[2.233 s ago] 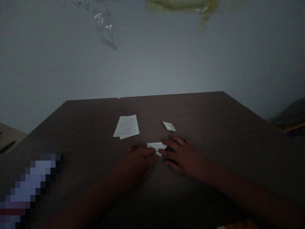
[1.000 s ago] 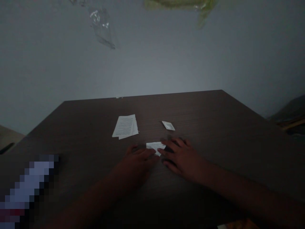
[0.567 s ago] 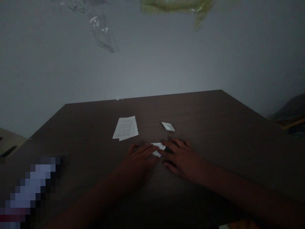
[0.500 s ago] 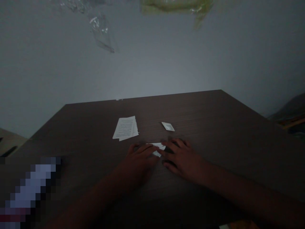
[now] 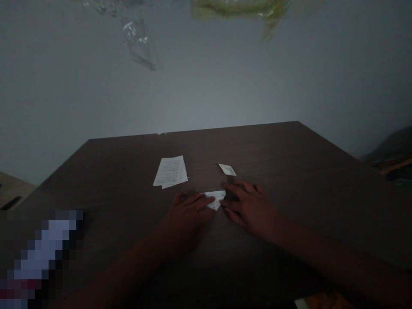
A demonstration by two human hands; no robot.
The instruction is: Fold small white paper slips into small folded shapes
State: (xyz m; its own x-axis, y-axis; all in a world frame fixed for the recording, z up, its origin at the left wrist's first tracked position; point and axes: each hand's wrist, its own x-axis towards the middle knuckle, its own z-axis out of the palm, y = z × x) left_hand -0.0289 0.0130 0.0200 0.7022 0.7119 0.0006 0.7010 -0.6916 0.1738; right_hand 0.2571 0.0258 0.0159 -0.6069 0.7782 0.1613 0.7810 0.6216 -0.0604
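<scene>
A small piece of white paper [image 5: 219,195], folded to a point toward me, lies on the dark wooden table. My left hand [image 5: 188,216] rests over its left part, fingers stretched out and pressing it flat. On the right, my right hand [image 5: 252,208] is open with spread fingers; its fingertips are at the paper's right edge, and I cannot tell whether they all touch it. Beyond my right hand lies a small folded paper [image 5: 228,170], shaped like a diamond. Printed sheets [image 5: 170,171] overlap each other behind my left hand.
The brown table [image 5: 273,146] runs back to a pale wall [image 5: 225,86]. A blurred-out, pixelated object [image 5: 45,249] lies at the left front. A tiny white scrap [image 5: 162,133] is at the table's back edge. Clear plastic [image 5: 138,40] hangs on the wall.
My right hand has shifted slightly to the right, uncovering more of the folded paper's right side. My left hand stays in place on it.
</scene>
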